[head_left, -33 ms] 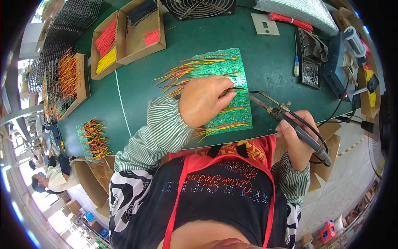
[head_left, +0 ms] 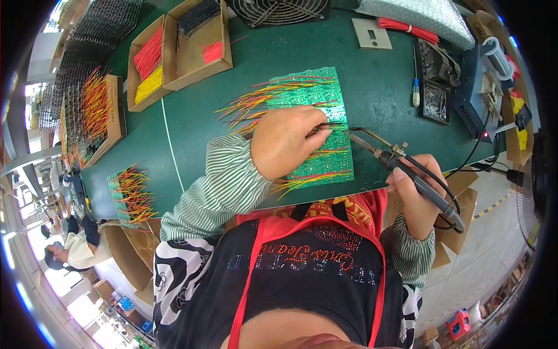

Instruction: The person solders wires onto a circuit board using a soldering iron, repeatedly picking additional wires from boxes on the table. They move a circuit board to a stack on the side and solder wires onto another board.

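A green circuit board panel (head_left: 342,142) lies on the green bench in front of me, with rows of red and yellow wires (head_left: 250,104) running out over its left side. My left hand (head_left: 288,138) is over the middle of the panel, thumb and forefinger pinched on a thin black wire (head_left: 333,124) near the right edge. In my right hand (head_left: 415,189) is a soldering iron (head_left: 424,189) with a thin metal feed tube (head_left: 372,134) clamped on it. The iron's tip points left, close to the panel's right edge; whether it touches cannot be made out.
Cardboard boxes (head_left: 168,55) of red, yellow and black wires stand at the far left. Another wired panel (head_left: 119,200) lies at the left edge. A fan (head_left: 279,11) stands at the back. At right are a blue soldering station (head_left: 471,87), a brush (head_left: 415,93) and a black tray (head_left: 436,102).
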The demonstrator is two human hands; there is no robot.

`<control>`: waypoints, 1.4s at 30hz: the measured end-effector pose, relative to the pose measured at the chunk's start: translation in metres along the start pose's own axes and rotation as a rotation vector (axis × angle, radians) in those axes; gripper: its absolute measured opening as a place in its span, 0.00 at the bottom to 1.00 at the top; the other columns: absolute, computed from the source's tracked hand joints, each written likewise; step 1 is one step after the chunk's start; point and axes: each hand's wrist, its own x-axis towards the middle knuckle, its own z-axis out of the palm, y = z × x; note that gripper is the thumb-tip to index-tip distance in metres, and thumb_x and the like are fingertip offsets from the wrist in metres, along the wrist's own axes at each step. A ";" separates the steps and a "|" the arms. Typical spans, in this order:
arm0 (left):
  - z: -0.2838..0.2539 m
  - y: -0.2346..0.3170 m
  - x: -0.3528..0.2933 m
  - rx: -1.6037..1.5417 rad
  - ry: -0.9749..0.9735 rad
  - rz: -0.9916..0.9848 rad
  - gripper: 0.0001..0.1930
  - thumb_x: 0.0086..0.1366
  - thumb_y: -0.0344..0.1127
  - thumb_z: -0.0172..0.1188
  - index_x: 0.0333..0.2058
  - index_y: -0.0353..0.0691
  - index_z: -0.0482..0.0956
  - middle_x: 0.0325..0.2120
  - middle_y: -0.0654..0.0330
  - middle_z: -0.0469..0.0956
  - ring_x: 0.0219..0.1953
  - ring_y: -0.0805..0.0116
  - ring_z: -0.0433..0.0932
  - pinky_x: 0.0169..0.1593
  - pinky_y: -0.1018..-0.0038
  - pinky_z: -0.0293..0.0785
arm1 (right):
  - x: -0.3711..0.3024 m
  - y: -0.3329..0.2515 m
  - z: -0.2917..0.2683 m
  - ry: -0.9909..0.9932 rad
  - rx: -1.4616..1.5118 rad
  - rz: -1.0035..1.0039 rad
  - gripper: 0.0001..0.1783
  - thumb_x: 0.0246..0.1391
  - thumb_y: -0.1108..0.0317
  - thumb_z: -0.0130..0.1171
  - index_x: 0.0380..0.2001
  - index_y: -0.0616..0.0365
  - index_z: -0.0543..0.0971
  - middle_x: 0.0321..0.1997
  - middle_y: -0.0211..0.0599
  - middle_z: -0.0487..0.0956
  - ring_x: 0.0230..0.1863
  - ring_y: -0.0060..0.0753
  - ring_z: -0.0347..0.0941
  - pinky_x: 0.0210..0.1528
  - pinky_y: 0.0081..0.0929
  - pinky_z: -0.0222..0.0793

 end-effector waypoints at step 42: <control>-0.098 -0.048 -0.098 1.209 -0.124 -0.173 0.03 0.45 0.30 0.55 0.22 0.43 0.75 0.19 0.64 0.74 0.24 0.65 0.74 0.26 0.71 0.72 | -0.022 0.005 -0.010 -0.110 -0.216 -0.212 0.11 0.45 0.80 0.57 0.34 0.67 0.71 0.27 0.41 0.79 0.25 0.25 0.76 0.32 0.20 0.72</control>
